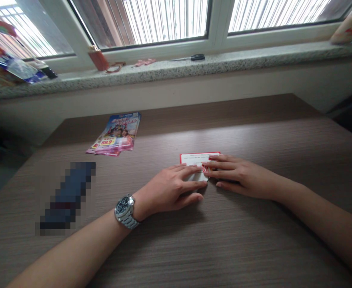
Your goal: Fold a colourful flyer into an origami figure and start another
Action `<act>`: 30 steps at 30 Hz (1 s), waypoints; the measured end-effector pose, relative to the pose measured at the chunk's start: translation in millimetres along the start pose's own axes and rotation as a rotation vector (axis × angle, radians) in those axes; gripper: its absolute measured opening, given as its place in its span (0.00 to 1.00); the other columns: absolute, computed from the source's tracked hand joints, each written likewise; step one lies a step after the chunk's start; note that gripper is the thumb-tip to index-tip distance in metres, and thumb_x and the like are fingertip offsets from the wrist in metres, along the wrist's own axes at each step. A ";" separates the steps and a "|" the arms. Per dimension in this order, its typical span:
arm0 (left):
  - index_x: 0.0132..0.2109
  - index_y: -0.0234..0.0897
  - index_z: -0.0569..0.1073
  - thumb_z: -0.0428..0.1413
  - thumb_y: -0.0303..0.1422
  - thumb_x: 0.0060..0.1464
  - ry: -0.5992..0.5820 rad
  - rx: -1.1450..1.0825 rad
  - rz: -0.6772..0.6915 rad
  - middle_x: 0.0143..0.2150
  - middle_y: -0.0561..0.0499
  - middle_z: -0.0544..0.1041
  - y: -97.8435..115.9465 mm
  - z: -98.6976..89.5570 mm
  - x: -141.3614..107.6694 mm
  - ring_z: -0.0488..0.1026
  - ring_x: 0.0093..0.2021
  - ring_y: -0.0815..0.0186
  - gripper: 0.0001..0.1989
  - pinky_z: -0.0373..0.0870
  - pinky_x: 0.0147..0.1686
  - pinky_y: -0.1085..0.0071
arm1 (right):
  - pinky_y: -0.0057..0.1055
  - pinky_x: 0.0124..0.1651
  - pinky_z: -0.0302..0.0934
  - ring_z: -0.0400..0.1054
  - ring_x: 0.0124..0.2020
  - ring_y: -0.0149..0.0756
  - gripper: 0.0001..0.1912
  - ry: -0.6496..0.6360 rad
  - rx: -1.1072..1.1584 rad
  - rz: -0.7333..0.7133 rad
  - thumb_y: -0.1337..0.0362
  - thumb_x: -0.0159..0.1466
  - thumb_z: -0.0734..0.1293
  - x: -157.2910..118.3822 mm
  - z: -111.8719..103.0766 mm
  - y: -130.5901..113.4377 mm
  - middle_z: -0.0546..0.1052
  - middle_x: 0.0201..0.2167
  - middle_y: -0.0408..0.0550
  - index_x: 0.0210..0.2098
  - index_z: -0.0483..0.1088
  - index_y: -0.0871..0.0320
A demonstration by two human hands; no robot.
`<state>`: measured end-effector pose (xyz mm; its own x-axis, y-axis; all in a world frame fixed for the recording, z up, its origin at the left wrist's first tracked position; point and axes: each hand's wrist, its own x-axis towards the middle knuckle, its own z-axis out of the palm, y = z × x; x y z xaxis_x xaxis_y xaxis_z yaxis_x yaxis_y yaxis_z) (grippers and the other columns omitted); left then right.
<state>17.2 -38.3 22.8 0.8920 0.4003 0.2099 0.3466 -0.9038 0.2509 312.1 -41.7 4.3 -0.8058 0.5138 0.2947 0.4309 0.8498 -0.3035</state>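
Your left hand [170, 188] and right hand [242, 176] are resting extended fingers [195, 185] on paper [194, 158], gripping nothing; uneven pressing risks skewing it.

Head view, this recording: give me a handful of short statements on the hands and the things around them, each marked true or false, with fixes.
1. The left hand and the right hand both have fingers on the red-edged white paper. True.
2. The silver wristwatch is on the right wrist. False: the silver wristwatch is on the left wrist.
3. The stack of flyers lies beyond the left hand, toward the window. True.
4. The black-handled scissors lie on the table. False: they lie on the windowsill.
5. The right hand is clenched in a fist. False: its fingers are extended.
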 end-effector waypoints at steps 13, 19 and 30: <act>0.64 0.44 0.71 0.51 0.46 0.69 -0.027 0.016 -0.027 0.66 0.41 0.69 0.5 -1.6 2.2 0.70 0.62 0.51 0.22 0.67 0.63 0.50 | 0.51 0.71 0.56 0.62 0.69 0.47 0.28 0.014 0.058 -0.015 0.66 0.70 0.67 3.3 -1.8 -0.3 0.72 0.65 0.49 0.69 0.63 0.50; 0.62 0.43 0.72 0.53 0.46 0.68 -0.009 -0.016 -0.012 0.67 0.43 0.68 0.4 -3.0 2.9 0.65 0.68 0.52 0.21 0.56 0.71 0.48 | 0.51 0.72 0.55 0.59 0.70 0.46 0.28 -0.009 0.054 -0.008 0.66 0.71 0.66 2.9 -1.1 0.1 0.71 0.66 0.49 0.69 0.62 0.50; 0.64 0.41 0.71 0.54 0.48 0.66 -0.046 -0.058 -0.013 0.69 0.40 0.66 -1.2 -4.2 1.7 0.67 0.67 0.50 0.25 0.65 0.66 0.49 | 0.52 0.71 0.56 0.60 0.70 0.47 0.26 0.023 0.081 -0.028 0.66 0.70 0.68 3.4 2.1 4.4 0.72 0.64 0.49 0.66 0.66 0.51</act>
<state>17.1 -35.9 26.8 0.9003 0.4036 0.1630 0.3422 -0.8877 0.3081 310.4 -36.5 2.1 -0.8071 0.4929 0.3249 0.3731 0.8524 -0.3664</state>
